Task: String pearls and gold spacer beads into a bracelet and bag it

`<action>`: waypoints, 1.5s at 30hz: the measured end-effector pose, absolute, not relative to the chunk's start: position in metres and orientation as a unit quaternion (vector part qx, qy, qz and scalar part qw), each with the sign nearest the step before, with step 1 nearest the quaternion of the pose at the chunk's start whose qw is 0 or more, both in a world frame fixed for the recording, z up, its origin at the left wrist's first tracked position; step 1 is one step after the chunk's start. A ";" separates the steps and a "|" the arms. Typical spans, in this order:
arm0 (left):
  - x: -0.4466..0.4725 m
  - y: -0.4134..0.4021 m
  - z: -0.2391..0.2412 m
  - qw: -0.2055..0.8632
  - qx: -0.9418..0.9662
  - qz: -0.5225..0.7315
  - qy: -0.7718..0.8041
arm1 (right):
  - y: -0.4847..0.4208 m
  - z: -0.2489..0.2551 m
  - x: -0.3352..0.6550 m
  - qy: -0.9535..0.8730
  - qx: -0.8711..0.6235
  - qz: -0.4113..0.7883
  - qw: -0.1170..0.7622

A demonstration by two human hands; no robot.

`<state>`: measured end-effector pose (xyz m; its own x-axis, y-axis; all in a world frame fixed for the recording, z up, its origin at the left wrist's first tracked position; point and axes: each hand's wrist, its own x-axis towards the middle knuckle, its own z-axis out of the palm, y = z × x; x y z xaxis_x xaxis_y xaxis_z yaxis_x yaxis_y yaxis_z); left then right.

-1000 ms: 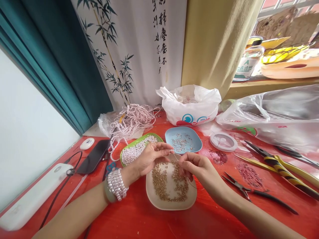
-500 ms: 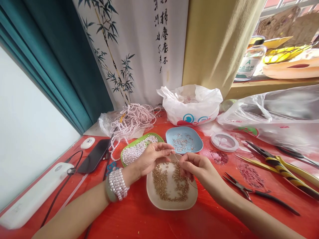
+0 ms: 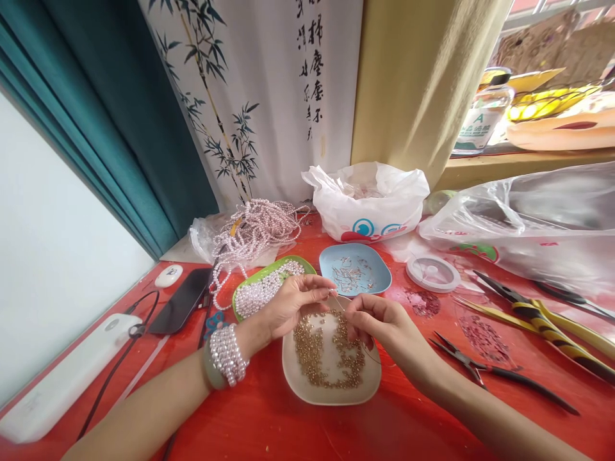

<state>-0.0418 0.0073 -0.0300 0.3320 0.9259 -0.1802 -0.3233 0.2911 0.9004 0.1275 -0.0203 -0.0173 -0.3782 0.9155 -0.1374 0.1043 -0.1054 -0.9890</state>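
My left hand (image 3: pixel 298 299) pinches a small pale bead (image 3: pixel 333 292) between thumb and forefinger. A fine thread or wire (image 3: pixel 342 305) runs from it to my right hand (image 3: pixel 372 320), whose fingers are closed on it, and a loose tail curves out below. Both hands hover over a cream tray (image 3: pixel 331 396) of small gold beads (image 3: pixel 307 352). Beside my left hand lies a green tray (image 3: pixel 307 261) full of pinkish pearl beads (image 3: pixel 262 294). A blue tray (image 3: pixel 384 272) with small metal pieces sits just beyond my hands. A pearl bracelet wraps my left wrist.
Strands of pearl beads (image 3: pixel 259 230) lie behind the green tray. On the left are a phone (image 3: pixel 180 301) and a white power strip (image 3: pixel 67 378). Black-handled pliers (image 3: pixel 504 374) and larger yellow-and-black pliers (image 3: pixel 552 326) rest at right. A white plastic bag (image 3: pixel 369 208) stands at the back.
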 end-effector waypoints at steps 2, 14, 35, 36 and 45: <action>-0.041 0.007 -0.030 0.709 0.401 0.441 0.378 | -0.020 -0.017 0.127 -0.577 -0.441 0.598 0.340; -0.043 0.008 -0.032 0.708 0.410 0.438 0.372 | -0.019 -0.017 0.128 -0.571 -0.434 0.605 0.346; -0.043 0.007 -0.030 0.705 0.418 0.437 0.370 | -0.020 -0.018 0.127 -0.569 -0.431 0.603 0.356; -0.043 0.006 -0.030 0.704 0.421 0.435 0.371 | -0.020 -0.018 0.127 -0.570 -0.431 0.602 0.355; -0.042 0.005 -0.028 0.656 0.472 0.445 0.386 | -0.020 -0.020 0.127 -0.574 -0.452 0.588 0.347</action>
